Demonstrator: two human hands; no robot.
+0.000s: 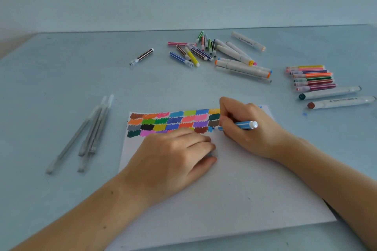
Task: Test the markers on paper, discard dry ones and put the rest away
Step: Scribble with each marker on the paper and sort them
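A white sheet of paper (234, 185) lies in front of me, its top strip filled with several rows of coloured test patches (173, 122). My right hand (248, 128) grips a light blue marker (244, 124) with its tip down on the paper beside a fresh blue patch. My left hand (173, 155) rests on the paper with fingers loosely bent; whether it holds a cap is hidden. A loose heap of small striped markers (193, 51) and white thick markers (240, 57) lies at the back.
A neat row of thin markers (312, 78) and two thick white markers (334, 98) lie at the right. Several grey pens (89, 134) lie at the left. A lone brown marker (142, 57) sits apart at the back. The table (61, 79) is pale blue.
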